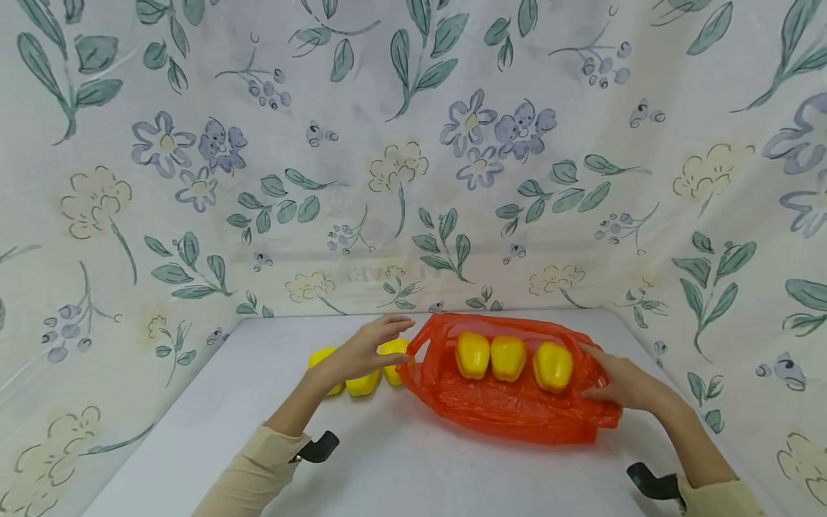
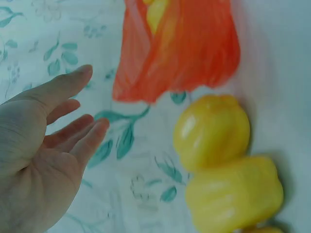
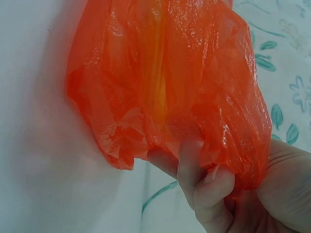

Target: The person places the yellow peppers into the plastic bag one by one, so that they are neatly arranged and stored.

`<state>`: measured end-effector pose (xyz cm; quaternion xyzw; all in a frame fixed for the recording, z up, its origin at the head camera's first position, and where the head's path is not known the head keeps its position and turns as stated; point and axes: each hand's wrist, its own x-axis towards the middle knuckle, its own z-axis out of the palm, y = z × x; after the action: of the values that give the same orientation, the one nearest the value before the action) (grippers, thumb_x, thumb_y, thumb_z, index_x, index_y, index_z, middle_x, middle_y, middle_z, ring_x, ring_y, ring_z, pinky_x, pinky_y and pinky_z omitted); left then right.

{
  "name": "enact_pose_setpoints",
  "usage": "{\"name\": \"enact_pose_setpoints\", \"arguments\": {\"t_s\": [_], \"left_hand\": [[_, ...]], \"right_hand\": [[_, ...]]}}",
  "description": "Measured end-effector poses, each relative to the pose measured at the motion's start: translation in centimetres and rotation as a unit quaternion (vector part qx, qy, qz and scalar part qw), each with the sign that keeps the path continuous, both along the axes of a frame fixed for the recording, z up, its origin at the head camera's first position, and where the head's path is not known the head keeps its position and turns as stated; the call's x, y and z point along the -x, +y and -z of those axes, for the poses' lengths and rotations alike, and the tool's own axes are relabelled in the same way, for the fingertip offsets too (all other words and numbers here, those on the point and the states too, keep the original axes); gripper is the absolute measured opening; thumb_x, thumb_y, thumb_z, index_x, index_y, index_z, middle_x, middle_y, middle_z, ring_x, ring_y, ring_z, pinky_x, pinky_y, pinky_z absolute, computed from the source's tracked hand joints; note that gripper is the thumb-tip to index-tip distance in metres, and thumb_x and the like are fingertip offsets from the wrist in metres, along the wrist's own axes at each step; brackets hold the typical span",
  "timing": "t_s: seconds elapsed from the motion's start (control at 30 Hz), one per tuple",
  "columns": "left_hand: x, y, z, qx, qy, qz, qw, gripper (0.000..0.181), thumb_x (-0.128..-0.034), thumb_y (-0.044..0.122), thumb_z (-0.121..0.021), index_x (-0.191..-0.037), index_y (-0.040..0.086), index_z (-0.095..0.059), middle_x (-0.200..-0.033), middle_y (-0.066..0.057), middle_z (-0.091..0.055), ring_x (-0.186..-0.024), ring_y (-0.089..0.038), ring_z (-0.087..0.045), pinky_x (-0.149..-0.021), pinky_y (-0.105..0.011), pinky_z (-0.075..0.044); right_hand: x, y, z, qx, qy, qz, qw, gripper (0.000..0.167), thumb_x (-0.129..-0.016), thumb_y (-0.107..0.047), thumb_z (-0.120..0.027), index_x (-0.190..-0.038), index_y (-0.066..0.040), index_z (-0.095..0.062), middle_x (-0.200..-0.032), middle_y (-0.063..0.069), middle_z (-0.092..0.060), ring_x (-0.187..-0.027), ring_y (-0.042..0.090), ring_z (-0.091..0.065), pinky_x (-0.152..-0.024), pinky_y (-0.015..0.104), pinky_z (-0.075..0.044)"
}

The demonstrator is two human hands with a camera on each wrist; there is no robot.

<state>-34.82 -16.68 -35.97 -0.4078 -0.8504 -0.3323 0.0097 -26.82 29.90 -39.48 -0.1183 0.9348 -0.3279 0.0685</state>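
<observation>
A red plastic bag (image 1: pixel 497 418) lies on the white table with its mouth facing up, and three yellow bell peppers (image 1: pixel 507 357) show inside it. My right hand (image 1: pixel 625 382) grips the bag's right end, with fingers curled at its crumpled edge in the right wrist view. At the bag's left end, my left hand (image 1: pixel 354 352) is raised with fingers spread and thumb apart, holding nothing. Behind and below it, more yellow bell peppers (image 2: pixel 212 132) stand on the table in a close group, partly hidden by the hand and forearm in the head view.
The white table (image 1: pixel 426 481) ends at a curtain (image 1: pixel 349 215) printed with leaves and flowers, which hangs along the back and sides. A black wrist mount (image 1: pixel 318 446) sticks out from the left sleeve, and another mount (image 1: pixel 651 482) from the right sleeve.
</observation>
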Motion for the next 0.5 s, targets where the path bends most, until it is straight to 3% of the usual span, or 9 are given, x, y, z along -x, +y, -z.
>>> {"name": "enact_pose_setpoints", "arguments": {"t_s": [0.2,0.3,0.5], "left_hand": [[-0.5,-4.9,0.3,-0.009,0.032,-0.062,0.9975,0.056,-0.0871,0.017,-0.074,-0.138,0.004,-0.054,-0.143,-0.016,-0.05,-0.129,-0.036,-0.054,-0.101,-0.044,-0.049],[-0.8,-6.9,0.6,0.0,0.03,-0.093,0.9952,0.056,-0.0872,0.02,-0.074,-0.137,0.005,-0.055,-0.141,-0.017,-0.051,-0.125,-0.038,-0.056,-0.1,-0.046,-0.05],[-0.9,-10.1,2.1,0.024,0.028,-0.137,0.9899,0.055,-0.0864,0.025,-0.075,-0.135,0.007,-0.057,-0.141,-0.018,-0.052,-0.123,-0.04,-0.056,-0.1,-0.053,-0.049]], "right_hand": [[0.0,0.1,0.2,-0.006,0.0,-0.001,1.0,0.092,-0.081,-0.024,-0.078,-0.152,-0.001,-0.025,-0.132,0.028,-0.053,-0.092,0.02,-0.059,-0.072,0.033,-0.061],[0.1,0.2,0.2,-0.006,-0.003,0.002,1.0,0.092,-0.081,-0.024,-0.079,-0.153,-0.002,-0.025,-0.131,0.028,-0.053,-0.092,0.02,-0.058,-0.072,0.033,-0.061],[0.2,0.2,0.4,-0.007,-0.005,0.001,1.0,0.092,-0.081,-0.024,-0.079,-0.153,-0.003,-0.025,-0.133,0.028,-0.053,-0.094,0.022,-0.058,-0.075,0.035,-0.061]]}}
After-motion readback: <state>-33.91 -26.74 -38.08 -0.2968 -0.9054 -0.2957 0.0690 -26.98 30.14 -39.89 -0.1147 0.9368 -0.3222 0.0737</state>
